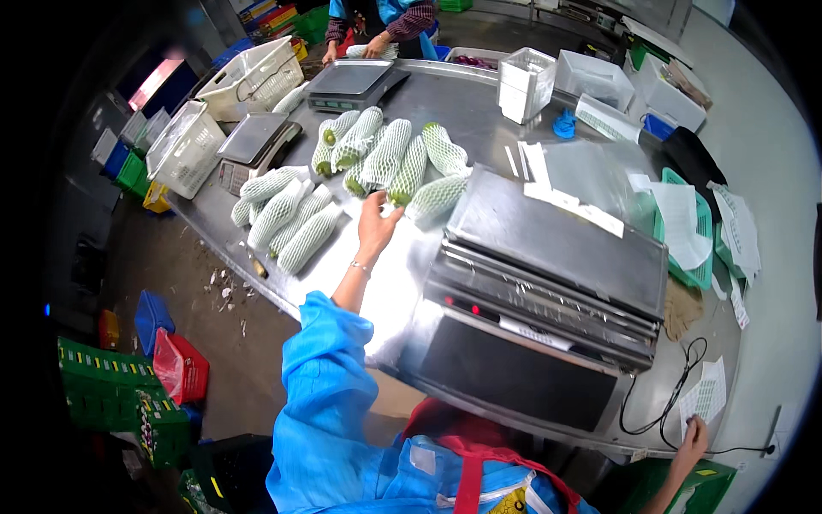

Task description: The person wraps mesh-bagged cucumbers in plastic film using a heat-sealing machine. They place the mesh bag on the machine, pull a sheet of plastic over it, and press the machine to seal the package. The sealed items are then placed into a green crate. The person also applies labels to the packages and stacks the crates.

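The left hand [375, 230] is spread, thumb and index parted, with no visible hold, beside the near ends of green gourds in foam nets [408, 171] mid-table. The right hand [695, 439] meets a printed label sheet [704, 396] by the near right corner; whether pinched, I cannot tell. Shiny steel table [385, 287] stretches from left hand to near edge, flanked by a wrapping machine [556, 240]. Crates [187, 150] line the left edge.

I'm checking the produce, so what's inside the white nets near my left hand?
Green produce shows through the white nets and at some open ends; the undersides are hidden.
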The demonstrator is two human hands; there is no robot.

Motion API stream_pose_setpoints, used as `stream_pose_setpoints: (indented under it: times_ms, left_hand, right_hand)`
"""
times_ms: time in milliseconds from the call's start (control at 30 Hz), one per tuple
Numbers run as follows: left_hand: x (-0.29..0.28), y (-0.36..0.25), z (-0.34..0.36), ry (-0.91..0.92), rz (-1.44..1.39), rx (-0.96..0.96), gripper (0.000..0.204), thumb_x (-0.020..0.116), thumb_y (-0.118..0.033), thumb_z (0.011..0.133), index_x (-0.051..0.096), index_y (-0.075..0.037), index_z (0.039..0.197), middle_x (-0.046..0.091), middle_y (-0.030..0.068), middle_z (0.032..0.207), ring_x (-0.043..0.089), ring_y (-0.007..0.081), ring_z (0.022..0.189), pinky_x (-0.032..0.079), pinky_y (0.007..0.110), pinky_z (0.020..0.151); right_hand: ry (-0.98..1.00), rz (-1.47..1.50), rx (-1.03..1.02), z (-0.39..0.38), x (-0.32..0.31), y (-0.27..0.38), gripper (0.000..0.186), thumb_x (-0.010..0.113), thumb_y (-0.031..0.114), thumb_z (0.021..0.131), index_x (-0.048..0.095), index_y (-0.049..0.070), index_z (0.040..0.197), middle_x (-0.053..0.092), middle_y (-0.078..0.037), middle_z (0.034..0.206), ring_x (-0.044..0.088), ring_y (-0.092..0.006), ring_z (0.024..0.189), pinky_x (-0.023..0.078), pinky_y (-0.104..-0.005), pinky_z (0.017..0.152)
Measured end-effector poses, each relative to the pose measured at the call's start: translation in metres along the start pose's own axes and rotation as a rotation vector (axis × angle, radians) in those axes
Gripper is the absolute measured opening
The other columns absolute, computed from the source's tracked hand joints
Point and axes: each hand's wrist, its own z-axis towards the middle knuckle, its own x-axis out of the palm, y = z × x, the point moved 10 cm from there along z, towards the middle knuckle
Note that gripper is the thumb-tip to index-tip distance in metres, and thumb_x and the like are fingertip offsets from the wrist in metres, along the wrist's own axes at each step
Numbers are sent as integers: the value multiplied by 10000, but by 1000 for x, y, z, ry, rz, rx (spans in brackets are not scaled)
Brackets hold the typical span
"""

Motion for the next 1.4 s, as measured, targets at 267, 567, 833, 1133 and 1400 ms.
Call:
stream_pose_setpoints:
  times_ms: [267, 567, 833, 1133, 1400]
  left_hand:
    - [180, -1, 59, 500, 813, 438, 754, 734, -201, 586, 381, -87, 1242, 519, 175, 997, 544, 329, 913, 416, 421, 778]
    - [114, -19, 87, 1037, -432, -259, 566, 618, -216, 717, 488, 22, 1214, 583, 122, 1113, 541, 200, 999, 394, 300, 899]
    - [105, -212, 33, 1131, -324, 342, 851, 732, -201, 501, 427, 4, 1269, 546, 123, 1136, 527, 218, 1028, 393, 297, 918]
    - [128, -279, -70, 890, 26, 942, 838, 781, -273, 512, 462, -102, 1267, 517, 159, 1195, 437, 346, 1162, 277, 464, 1017]
    - [49, -233, -115, 847, 461, 1470, 339, 556, -116, 745, 618, -223, 1061, 534, -17, 831, 526, 133, 782, 385, 295, 728]
  right_hand:
    - [225, 31, -30, 16, 127, 173, 182, 533, 93, 867, 574, -53, 969, 597, -80, 843, 519, -123, 767, 418, -251, 710]
    - [232, 15, 121, 0, 137, 171, 191, 526, 91, 857, 589, -57, 960, 626, -107, 822, 582, -160, 781, 440, -271, 716]
    - [335, 196, 5, 43, 185, 202, 179, 562, 83, 836, 579, -32, 973, 626, -110, 825, 589, -156, 745, 454, -268, 698]
    - [424, 64, -440, 62, 186, 229, 154, 564, 59, 801, 604, 14, 943, 593, -103, 803, 558, -258, 768, 435, -332, 706]
    - [650, -439, -1278, 45, 212, 244, 348, 582, 61, 729, 574, 163, 1062, 524, -48, 1025, 508, -217, 847, 385, -340, 714]
